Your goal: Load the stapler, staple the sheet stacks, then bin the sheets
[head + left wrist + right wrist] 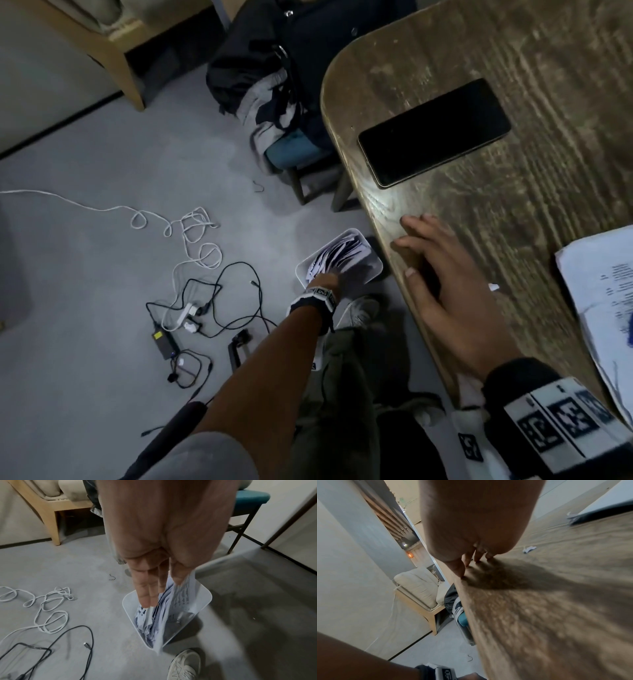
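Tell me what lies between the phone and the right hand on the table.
Nothing: in the head view the stretch of wooden table between the phone and the right hand is bare.

Stack of white printed paper sheets (178,601) is going edge-first into the small white rounded-square plastic bin (205,602) on the grey floor, lower middle of the head view, which is already stuffed with curled sheets. More printed sheets (603,301) lie on the table at the right edge.

White bin (371,272) holds white sheets (337,257) printed in dark text; brown wood-grained table (534,192), black phone (433,132).
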### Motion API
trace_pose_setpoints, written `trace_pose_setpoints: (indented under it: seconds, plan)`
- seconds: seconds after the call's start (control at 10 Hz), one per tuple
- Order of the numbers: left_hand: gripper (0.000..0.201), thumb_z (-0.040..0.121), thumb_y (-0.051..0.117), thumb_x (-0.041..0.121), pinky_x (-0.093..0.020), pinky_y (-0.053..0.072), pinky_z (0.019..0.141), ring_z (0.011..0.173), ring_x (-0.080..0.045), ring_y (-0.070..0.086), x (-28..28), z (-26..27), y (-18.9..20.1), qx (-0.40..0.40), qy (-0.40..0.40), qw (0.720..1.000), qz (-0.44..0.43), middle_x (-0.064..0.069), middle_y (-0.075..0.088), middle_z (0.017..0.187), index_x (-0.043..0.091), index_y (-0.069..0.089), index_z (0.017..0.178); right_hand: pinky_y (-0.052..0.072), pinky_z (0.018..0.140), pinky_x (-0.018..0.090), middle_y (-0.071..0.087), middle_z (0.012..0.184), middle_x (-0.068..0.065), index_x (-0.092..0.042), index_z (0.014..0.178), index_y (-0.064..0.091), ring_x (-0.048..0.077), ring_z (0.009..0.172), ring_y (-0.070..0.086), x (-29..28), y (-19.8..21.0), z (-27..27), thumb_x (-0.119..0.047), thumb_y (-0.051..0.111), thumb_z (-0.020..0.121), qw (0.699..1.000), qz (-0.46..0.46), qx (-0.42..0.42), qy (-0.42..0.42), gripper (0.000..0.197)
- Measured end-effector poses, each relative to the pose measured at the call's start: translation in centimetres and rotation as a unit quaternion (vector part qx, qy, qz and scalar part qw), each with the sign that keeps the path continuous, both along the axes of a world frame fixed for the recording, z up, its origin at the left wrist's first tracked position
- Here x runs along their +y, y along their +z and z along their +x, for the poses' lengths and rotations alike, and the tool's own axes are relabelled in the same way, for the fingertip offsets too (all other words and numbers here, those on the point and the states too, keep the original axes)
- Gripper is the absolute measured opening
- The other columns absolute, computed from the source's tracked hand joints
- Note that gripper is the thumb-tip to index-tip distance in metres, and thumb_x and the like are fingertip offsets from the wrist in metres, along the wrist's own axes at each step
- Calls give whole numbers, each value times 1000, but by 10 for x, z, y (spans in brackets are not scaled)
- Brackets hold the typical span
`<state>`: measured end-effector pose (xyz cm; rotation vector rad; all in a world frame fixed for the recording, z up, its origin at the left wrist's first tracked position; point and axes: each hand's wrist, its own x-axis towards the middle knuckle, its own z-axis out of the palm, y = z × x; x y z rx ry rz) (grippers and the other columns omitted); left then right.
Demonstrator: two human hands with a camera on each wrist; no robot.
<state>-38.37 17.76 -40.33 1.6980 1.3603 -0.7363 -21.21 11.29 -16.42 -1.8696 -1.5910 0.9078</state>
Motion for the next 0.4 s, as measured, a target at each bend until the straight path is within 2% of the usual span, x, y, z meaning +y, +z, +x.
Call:
trace_pose_setpoints:
  seconds: [0.1,0.2,0.3,0.4]
  plan:
    - [37,98,42,7,-42,45,100,122,-37,55,3,2,11,14,-20,1000,3,-25,56,132,1,48,134,21,120,31,43,148,-15,-23,125,56,1,145,22,-1,2,4,-1,53,90,1000,-5,10,4,42]
    - [37,98,41,10,-38,46,98,120,-33,58,9,3,26,13,-18,1000,8,-21,59,130,3,50,133,24,118,25,50,142,-14,-24,128,56,-1,142,29,-3,10,8,1,52,89,999,-23,43,-19,46]
    - [41,98,42,17,-35,45,99,123,-30,57,12,2,44,9,-60,998,12,-16,58,134,9,50,137,33,115,30,56,136,-10,-23,128,56,3,136,40,-10,24,14,-2,51,90,998,-48,42,-29,44]
    - [46,88,54,26,-39,48,99,122,-31,58,13,2,63,5,-123,992,2,-14,60,132,14,54,133,41,108,30,60,130,-8,-23,126,58,8,124,53,-28,50,25,-3,51,91,997,-48,41,-47,41]
